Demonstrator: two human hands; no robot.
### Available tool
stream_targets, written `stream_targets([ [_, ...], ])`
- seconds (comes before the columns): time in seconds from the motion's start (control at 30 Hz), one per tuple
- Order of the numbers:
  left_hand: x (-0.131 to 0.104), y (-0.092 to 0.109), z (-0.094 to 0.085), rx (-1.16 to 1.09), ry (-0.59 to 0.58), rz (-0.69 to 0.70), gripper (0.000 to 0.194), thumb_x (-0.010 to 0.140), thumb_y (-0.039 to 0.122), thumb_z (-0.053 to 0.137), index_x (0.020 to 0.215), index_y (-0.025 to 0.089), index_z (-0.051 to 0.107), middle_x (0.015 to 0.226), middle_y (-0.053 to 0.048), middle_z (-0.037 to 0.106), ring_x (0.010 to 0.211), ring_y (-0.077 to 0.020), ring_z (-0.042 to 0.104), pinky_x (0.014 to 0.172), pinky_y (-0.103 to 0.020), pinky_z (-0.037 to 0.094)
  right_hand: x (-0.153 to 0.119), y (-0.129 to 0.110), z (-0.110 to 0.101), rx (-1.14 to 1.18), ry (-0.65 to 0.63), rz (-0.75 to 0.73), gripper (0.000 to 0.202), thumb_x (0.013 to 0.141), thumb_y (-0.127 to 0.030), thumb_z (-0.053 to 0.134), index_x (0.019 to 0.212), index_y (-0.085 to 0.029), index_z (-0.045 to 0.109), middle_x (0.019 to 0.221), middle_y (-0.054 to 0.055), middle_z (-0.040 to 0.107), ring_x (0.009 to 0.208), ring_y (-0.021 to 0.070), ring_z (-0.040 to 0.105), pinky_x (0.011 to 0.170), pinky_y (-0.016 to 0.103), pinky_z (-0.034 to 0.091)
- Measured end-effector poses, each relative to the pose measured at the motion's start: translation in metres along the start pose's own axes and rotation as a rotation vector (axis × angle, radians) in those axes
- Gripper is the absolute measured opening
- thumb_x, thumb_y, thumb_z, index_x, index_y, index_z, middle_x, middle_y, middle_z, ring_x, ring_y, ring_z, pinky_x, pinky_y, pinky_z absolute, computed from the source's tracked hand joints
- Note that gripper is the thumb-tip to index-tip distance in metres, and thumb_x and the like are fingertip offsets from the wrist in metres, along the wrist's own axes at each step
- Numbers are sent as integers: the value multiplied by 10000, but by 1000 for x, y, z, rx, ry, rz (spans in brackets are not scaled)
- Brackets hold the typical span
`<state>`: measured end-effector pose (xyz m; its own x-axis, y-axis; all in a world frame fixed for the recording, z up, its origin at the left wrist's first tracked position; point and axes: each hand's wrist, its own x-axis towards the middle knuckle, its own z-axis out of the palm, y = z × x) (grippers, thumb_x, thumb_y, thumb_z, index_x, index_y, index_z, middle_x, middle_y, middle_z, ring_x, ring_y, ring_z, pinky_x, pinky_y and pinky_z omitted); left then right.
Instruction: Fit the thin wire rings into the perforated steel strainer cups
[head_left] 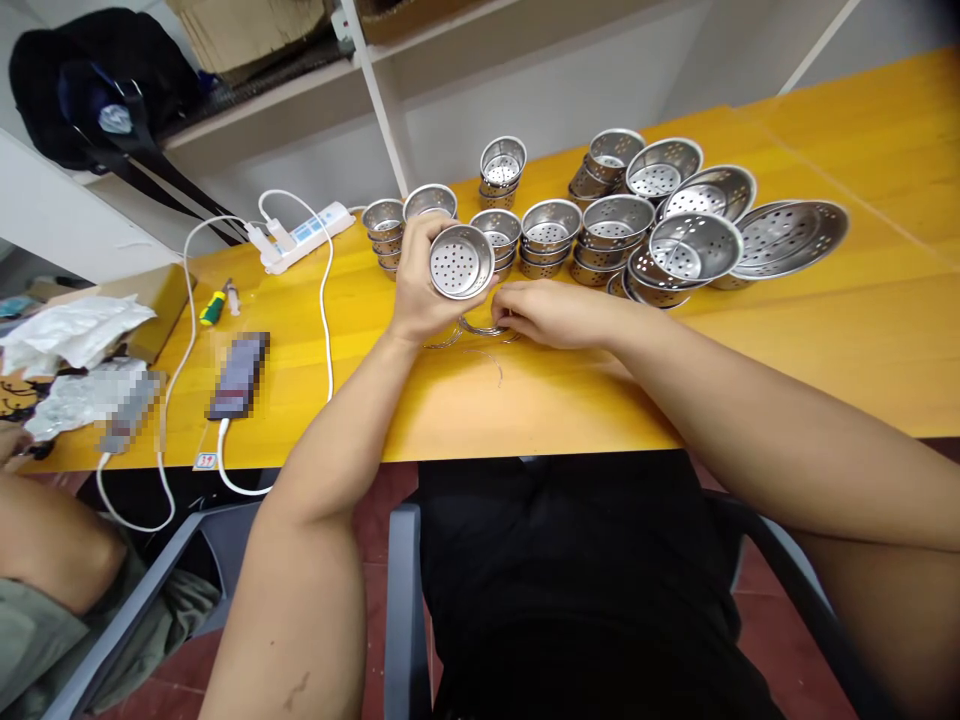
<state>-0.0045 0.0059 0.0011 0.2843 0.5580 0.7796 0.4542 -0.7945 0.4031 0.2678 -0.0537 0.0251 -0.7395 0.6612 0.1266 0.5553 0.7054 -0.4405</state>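
My left hand (418, 285) is closed around a small perforated stainless-steel cup (455, 264), its open mouth tilted toward me. Just right of it, my right hand (544, 312) is closed, thumb and fingers pinched at the edge of a coil of thin metal wire (481, 327) below the cup. The fingertips partly cover the coil, so how much wire they grip is hidden. A loose bit of wire (496, 366) lies nearer me on the yellow table (570, 410). Behind my hands stand stacks of similar perforated cups (551, 232).
Wider perforated bowls (795, 240) stand in stacks at the right. A power strip (311, 238) with white cables, a green-handled screwdriver (214, 308) and a phone (240, 375) lie to the left. Plastic bags (75, 335) and another person's leg (56, 545) are farther left.
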Motion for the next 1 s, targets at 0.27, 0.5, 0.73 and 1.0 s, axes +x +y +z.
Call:
stream_targets([
  [0.27, 0, 40, -3, -24, -123, -305, 1149, 778, 944, 997, 1629, 292, 584, 1649, -131, 708, 1679, -396, 706, 1451, -601, 579, -3, -12, -7, 121, 202, 34, 113, 981, -195, 656, 1068, -250, 702, 1073, 118, 807, 960, 298, 739, 913, 418, 567],
  [0.5, 0, 28, -5, -264, -272, -193, 1047, 720, 915, 1043, 1483, 262, 744, 1536, -145, 847, 1516, -383, 815, 1380, -600, 632, -5, -13, -3, 221, 456, 213, 267, 1035, -274, 673, 1289, -256, 752, 1095, 110, 791, 927, 299, 716, 904, 466, 639],
  [0.73, -6, 37, -3, -366, -480, -191, 1039, 696, 839, 1097, 1459, 191, 818, 1530, -190, 882, 1438, -358, 870, 1342, -538, 658, 0, -7, 6, 214, 617, 274, 487, 1191, -476, 619, 1637, -291, 675, 1162, 136, 788, 1078, 382, 792, 1005, 610, 726],
  [1.0, -4, 33, 4, -401, -414, -157, 1001, 693, 838, 1113, 1406, 208, 802, 1458, -166, 881, 1376, -340, 877, 1273, -512, 691, 7, 4, 13, 485, 661, 199, 552, 1153, -756, 693, 1485, -315, 706, 1323, 174, 834, 1195, 369, 843, 1134, 607, 740],
])
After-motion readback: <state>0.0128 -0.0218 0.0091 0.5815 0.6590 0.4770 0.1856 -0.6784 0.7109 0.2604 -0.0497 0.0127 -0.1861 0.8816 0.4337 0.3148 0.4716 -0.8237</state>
